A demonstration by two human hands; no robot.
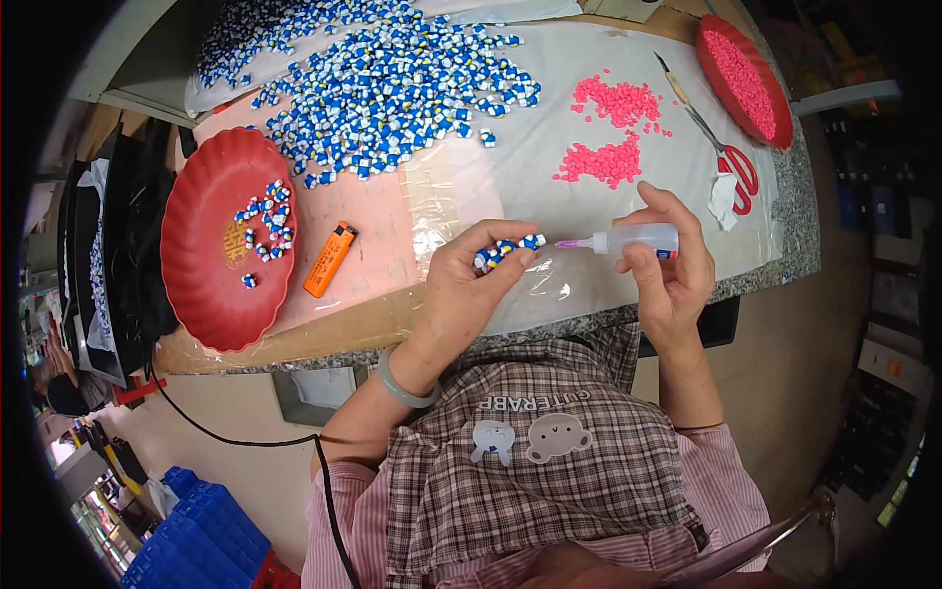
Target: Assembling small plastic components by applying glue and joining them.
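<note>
Blue-and-white pieces [494, 257] clutched in your left hand [463, 273], bottle [628, 239] gripped in your right hand [679, 280], nozzle tip [566, 243] just beside one piece [533, 241]

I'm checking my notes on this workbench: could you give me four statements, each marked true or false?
1. The right hand holds a squeeze bottle. True.
2. The left hand is empty. False: it holds small blue-and-white pieces.
3. Red-handled scissors lie to the right of the loose pink pieces. True.
4. The left-hand red dish holds pink pieces. False: it holds some blue-and-white ones.
</note>
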